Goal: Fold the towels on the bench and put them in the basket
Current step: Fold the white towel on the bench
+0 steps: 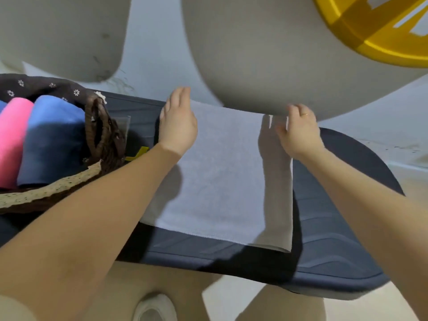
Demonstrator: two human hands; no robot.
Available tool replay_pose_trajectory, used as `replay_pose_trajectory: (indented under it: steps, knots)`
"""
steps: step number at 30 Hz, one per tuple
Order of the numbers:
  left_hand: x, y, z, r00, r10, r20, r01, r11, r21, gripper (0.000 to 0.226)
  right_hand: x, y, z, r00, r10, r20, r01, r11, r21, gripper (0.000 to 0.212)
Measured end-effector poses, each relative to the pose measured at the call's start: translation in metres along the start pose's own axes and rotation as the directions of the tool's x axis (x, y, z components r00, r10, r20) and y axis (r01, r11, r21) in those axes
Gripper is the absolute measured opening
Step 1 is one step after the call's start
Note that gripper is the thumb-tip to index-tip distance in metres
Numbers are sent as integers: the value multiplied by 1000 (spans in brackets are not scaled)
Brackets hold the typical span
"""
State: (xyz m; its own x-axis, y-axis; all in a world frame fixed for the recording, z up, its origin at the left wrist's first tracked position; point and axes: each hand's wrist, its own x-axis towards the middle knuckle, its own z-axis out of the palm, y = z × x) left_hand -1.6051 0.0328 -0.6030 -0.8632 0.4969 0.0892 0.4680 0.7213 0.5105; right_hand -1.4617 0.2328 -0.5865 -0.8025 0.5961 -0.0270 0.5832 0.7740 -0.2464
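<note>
A pale blue-white towel (pixel 220 172) lies spread flat across the dark navy bench (pixel 335 239). My left hand (pixel 177 121) rests on the towel's far left corner, fingers straight and together. My right hand (pixel 298 132) sits at the far right corner with its fingers curled, pinching the towel's edge. At the left stands a brown wicker basket (pixel 102 137) with a lace-trimmed liner. It holds a rolled pink towel (pixel 12 137) and a rolled blue towel (pixel 52 140).
A yellow plastic basket (pixel 375 26) shows at the top right. Large pale grey rounded shapes (pixel 250 54) fill the background beyond the bench. My legs and a shoe (pixel 155 306) are below the bench's near edge. A yellow tag (pixel 139 152) lies by the wicker basket.
</note>
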Motion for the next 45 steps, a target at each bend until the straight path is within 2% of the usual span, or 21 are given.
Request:
replay_pose_trajectory:
  steps: [3, 5, 7, 9, 11, 13, 15, 17, 20, 24, 28, 30, 32, 34, 36, 38, 40, 43, 45]
  knots:
    - [-48, 2, 17, 939, 254, 233, -290, 947, 136, 56, -43, -7, 27, 937, -285, 202, 290, 957, 8, 64]
    - [-80, -10, 24, 896, 314, 314, -396, 885, 245, 63, -66, -10, 42, 872, -372, 318, 398, 917, -17, 74]
    - [-98, -26, 17, 905, 172, 389, -316, 884, 344, 67, -83, -4, 48, 846, -372, 383, 432, 898, -80, 78]
    - [-109, -43, 5, 916, 18, 400, -180, 911, 372, 67, -95, 9, 47, 871, -318, 375, 389, 912, -130, 71]
    - [-121, -51, -10, 933, -66, 355, -70, 932, 357, 66, -109, 20, 42, 900, -224, 375, 298, 942, -154, 64]
    - [-137, -51, -20, 941, -141, 308, 0, 910, 414, 64, -123, 25, 36, 908, -145, 393, 225, 960, -167, 63]
    - [-151, -43, -26, 953, -197, 231, 50, 852, 522, 60, -128, 21, 29, 915, -118, 386, 197, 965, -172, 62]
    - [-162, -32, -31, 951, -267, 157, 130, 804, 580, 52, -130, 14, 22, 936, -150, 318, 198, 972, -124, 57]
    - [-170, -22, -35, 910, -405, 91, 303, 798, 521, 38, -138, 10, 15, 942, -236, 238, 251, 967, -37, 39]
    - [-174, -22, -35, 856, -508, 97, 420, 793, 441, 37, -163, 22, 14, 896, -312, 317, 310, 949, 58, 20]
    - [-174, -24, -33, 793, -601, 97, 546, 773, 325, 42, -172, 30, 10, 836, -421, 352, 427, 902, 67, 36]
    - [-174, -23, -33, 796, -601, 74, 584, 794, 169, 40, -173, 31, 5, 792, -458, 404, 488, 872, 34, 45]
    - [-176, -22, -35, 811, -582, 67, 585, 809, -55, 34, -176, 33, 0, 759, -484, 436, 541, 841, -8, 46]
    - [-175, -21, -37, 803, -594, 54, 580, 756, -302, 20, -180, 34, -2, 746, -509, 429, 576, 816, -33, 38]
    - [-176, -21, -40, 772, -635, 22, 580, 690, -433, 13, -185, 35, -2, 738, -536, 410, 599, 800, -35, 28]
    - [-178, -21, -41, 762, -647, -6, 592, 700, -400, 10, -188, 34, -2, 736, -536, 414, 599, 800, -28, 23]
    - [-182, -22, -41, 780, -625, -29, 595, 755, -275, 10, -188, 31, -5, 714, -527, 462, 597, 802, -7, 21]
    - [-185, -25, -43, 827, -559, -65, 554, 829, -73, 11, -190, 30, -10, 605, -552, 574, 634, 770, 71, 27]
    - [-186, -28, -44, 828, -558, -61, 554, 830, -66, 12, -189, 33, -13, 566, -575, 590, 642, 757, 121, 27]
